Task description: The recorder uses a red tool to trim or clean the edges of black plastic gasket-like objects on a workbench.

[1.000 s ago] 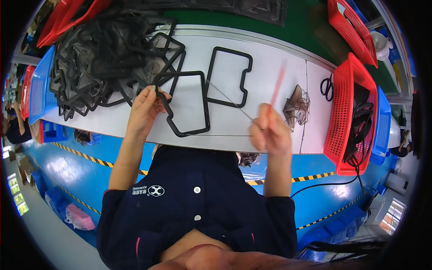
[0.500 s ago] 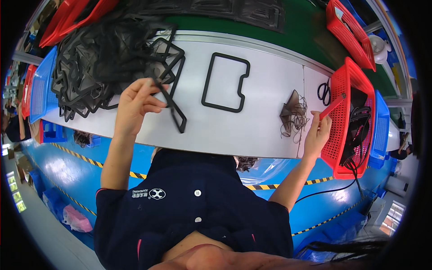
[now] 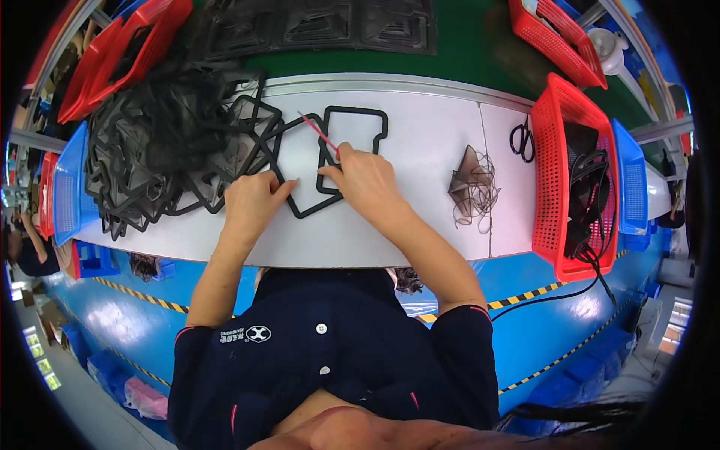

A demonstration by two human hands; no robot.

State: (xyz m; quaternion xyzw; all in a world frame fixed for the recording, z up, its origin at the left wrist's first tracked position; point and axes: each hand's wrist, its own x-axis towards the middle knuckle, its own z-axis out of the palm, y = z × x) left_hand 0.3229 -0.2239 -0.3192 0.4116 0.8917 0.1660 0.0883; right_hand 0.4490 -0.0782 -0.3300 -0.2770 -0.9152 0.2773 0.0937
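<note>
A black rectangular frame (image 3: 322,204), thin like a gasket, lies on the white table in front of me. My left hand (image 3: 253,202) pinches its left side. My right hand (image 3: 365,178) grips a slim red stick-like tool (image 3: 318,133), its thin end pointing up and left across this frame; the exact kind is unclear. Partly overlapped by it, a second black frame (image 3: 355,110) with a notched right side lies flat. To the left of my left hand is a big tangled pile of black frames (image 3: 172,142), some with grey film inside.
Thin dark scraps (image 3: 472,187) lie to the right, with black-handled scissors (image 3: 523,142) beyond them. A red basket (image 3: 551,180) holding black cords stands at the right edge, beside a blue bin (image 3: 630,180). Black moulded trays (image 3: 322,26) rest on the green surface behind.
My right hand came from beside the red basket to the middle, carrying the red tool. My left hand lowered the black frame from the air onto the table, partly over the other one.
</note>
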